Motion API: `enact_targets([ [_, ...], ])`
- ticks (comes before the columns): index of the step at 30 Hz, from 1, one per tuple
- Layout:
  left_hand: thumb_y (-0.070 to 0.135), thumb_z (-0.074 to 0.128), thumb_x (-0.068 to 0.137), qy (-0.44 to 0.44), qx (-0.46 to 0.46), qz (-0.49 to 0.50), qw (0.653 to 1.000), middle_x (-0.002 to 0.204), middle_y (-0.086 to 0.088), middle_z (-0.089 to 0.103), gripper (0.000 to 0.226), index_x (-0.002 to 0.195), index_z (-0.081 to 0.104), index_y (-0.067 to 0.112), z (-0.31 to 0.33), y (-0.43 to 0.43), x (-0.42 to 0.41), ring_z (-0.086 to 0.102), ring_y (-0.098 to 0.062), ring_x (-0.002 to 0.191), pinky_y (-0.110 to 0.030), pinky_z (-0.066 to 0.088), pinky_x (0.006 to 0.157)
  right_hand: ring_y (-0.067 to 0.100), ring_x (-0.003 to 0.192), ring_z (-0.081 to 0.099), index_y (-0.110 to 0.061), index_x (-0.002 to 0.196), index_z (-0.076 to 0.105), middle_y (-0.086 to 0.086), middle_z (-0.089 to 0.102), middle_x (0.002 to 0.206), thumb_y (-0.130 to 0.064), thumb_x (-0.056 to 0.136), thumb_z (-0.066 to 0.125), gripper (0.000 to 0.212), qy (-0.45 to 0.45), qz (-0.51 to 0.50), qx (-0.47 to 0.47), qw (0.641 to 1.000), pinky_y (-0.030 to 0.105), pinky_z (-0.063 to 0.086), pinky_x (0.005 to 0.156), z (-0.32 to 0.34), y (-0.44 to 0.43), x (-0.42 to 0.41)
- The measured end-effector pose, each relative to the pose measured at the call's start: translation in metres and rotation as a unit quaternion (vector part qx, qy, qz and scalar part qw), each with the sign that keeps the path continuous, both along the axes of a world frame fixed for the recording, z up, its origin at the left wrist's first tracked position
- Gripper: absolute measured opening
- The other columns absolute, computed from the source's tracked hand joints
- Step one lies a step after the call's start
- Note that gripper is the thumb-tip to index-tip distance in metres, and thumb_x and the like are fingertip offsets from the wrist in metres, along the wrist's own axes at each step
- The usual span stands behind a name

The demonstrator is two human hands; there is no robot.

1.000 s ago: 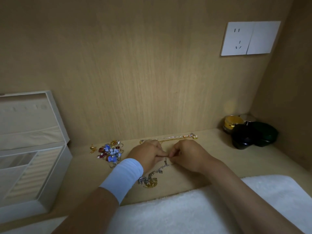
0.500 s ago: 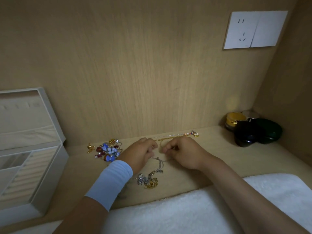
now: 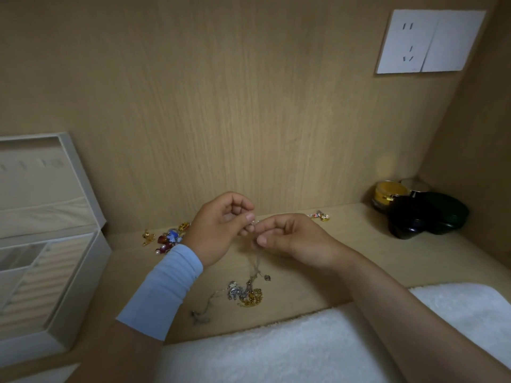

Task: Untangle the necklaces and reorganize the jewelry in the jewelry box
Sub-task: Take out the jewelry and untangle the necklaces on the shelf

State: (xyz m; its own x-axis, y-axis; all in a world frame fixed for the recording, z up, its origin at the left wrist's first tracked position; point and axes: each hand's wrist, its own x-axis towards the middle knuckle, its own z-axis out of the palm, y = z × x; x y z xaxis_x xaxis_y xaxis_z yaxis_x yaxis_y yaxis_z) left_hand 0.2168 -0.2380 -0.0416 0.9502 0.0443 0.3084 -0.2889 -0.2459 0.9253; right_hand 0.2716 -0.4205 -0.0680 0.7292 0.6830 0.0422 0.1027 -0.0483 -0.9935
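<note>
My left hand and my right hand meet above the wooden shelf, both pinching the top of a thin silver necklace chain. The chain hangs down to a tangled heap of silver and gold necklaces lying on the shelf below my hands. A pile of coloured jewelry with blue, red and gold pieces lies behind my left wrist. The open white jewelry box stands at the far left, its lid upright.
A white towel covers the near edge. Dark round jars and a gold-lidded jar crowd the back right corner. A small beaded piece lies by the back wall. A wall socket sits high on the right.
Both hands have risen off the shelf, lifting the chain's end so it now hangs down to the heap. The view has tilted slightly.
</note>
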Motion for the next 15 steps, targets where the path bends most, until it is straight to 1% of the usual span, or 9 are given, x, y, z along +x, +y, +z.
enact_targets([
  [1, -0.006, 0.059, 0.089, 0.001, -0.016, -0.002, 1.0, 0.077, -0.003, 0.062, 0.014, 0.093, 0.061, 0.008, 0.0013, -0.0006, 0.0002, 0.066, -0.014, 0.069, -0.023, 0.055, 0.064, 0.003, 0.078, 0.066, -0.007, 0.103, 0.072, 0.006, 0.074, 0.089, -0.003, 0.091, 0.065, 0.014, -0.004, -0.001, 0.002, 1.0, 0.011, 0.047, 0.075, 0.0009, 0.0009, -0.0017],
  [2, -0.005, 0.059, 0.09, 0.003, -0.027, -0.005, 1.0, 0.077, -0.003, 0.061, 0.013, 0.094, 0.061, 0.007, 0.0024, -0.0009, 0.0, 0.066, -0.015, 0.069, -0.023, 0.055, 0.064, 0.005, 0.078, 0.065, -0.01, 0.099, 0.073, 0.005, 0.074, 0.085, -0.004, 0.092, 0.065, 0.012, -0.021, -0.002, -0.003, 1.0, 0.014, 0.047, 0.078, -0.0001, 0.0017, -0.0018],
  [4, -0.004, 0.058, 0.09, 0.007, -0.041, -0.003, 0.999, 0.078, -0.002, 0.061, 0.013, 0.094, 0.061, 0.008, 0.0042, -0.0009, -0.0005, 0.066, -0.016, 0.071, -0.025, 0.057, 0.067, 0.011, 0.086, 0.062, -0.013, 0.093, 0.074, 0.004, 0.074, 0.084, -0.006, 0.092, 0.066, 0.01, -0.035, -0.004, -0.015, 0.999, 0.021, 0.046, 0.086, -0.003, 0.0028, -0.0015],
  [5, -0.004, 0.058, 0.091, 0.008, -0.046, 0.002, 0.999, 0.078, -0.002, 0.061, 0.013, 0.093, 0.061, 0.009, 0.005, -0.0003, -0.0009, 0.067, -0.017, 0.073, -0.028, 0.059, 0.069, 0.012, 0.086, 0.061, -0.011, 0.094, 0.074, 0.003, 0.074, 0.083, -0.006, 0.092, 0.066, 0.01, -0.027, -0.008, -0.015, 0.999, 0.021, 0.046, 0.084, -0.0024, 0.0032, -0.0028],
  [8, -0.003, 0.058, 0.091, 0.014, -0.056, 0.02, 0.998, 0.082, -0.006, 0.062, 0.013, 0.092, 0.061, 0.01, 0.0059, 0.0031, -0.001, 0.069, -0.02, 0.078, -0.032, 0.06, 0.074, 0.009, 0.077, 0.06, -0.009, 0.097, 0.075, 0.005, 0.075, 0.082, -0.007, 0.091, 0.067, 0.01, -0.016, -0.033, -0.02, 0.999, 0.017, 0.046, 0.069, -0.0031, 0.0022, -0.0021],
  [10, -0.002, 0.058, 0.091, 0.024, -0.061, 0.028, 0.997, 0.083, -0.009, 0.062, 0.012, 0.093, 0.061, 0.009, 0.0054, 0.0058, -0.001, 0.071, -0.02, 0.078, -0.029, 0.06, 0.072, 0.004, 0.074, 0.06, -0.009, 0.093, 0.077, 0.003, 0.075, 0.078, -0.008, 0.09, 0.069, 0.008, -0.03, -0.047, -0.032, 0.998, 0.014, 0.046, 0.07, -0.0017, 0.0005, -0.0012],
  [13, -0.002, 0.059, 0.091, 0.048, -0.06, 0.023, 0.997, 0.082, -0.007, 0.062, 0.01, 0.092, 0.061, 0.008, 0.0045, 0.0084, -0.0018, 0.071, -0.02, 0.075, -0.024, 0.058, 0.066, -0.003, 0.059, 0.056, -0.006, 0.089, 0.076, -0.009, 0.07, 0.066, -0.005, 0.089, 0.069, 0.007, -0.051, -0.059, -0.069, 0.995, 0.012, 0.044, 0.061, -0.0027, -0.002, 0.0016],
  [14, -0.001, 0.059, 0.091, 0.055, -0.056, 0.018, 0.997, 0.081, -0.006, 0.061, 0.01, 0.093, 0.061, 0.008, 0.0043, 0.0084, -0.0021, 0.071, -0.02, 0.075, -0.024, 0.057, 0.064, -0.001, 0.059, 0.058, -0.004, 0.093, 0.076, -0.008, 0.071, 0.068, -0.002, 0.089, 0.069, 0.008, -0.04, -0.059, -0.072, 0.995, 0.013, 0.045, 0.061, -0.0028, -0.002, 0.0018],
  [15, -0.001, 0.06, 0.091, 0.059, -0.049, 0.011, 0.997, 0.081, -0.006, 0.061, 0.009, 0.092, 0.061, 0.008, 0.0043, 0.0078, -0.0023, 0.071, -0.021, 0.075, -0.024, 0.057, 0.062, 0.002, 0.067, 0.063, -0.003, 0.1, 0.075, -0.005, 0.075, 0.077, 0.001, 0.089, 0.067, 0.014, -0.024, -0.052, -0.067, 0.996, 0.016, 0.049, 0.066, -0.0019, -0.0014, 0.0007],
])
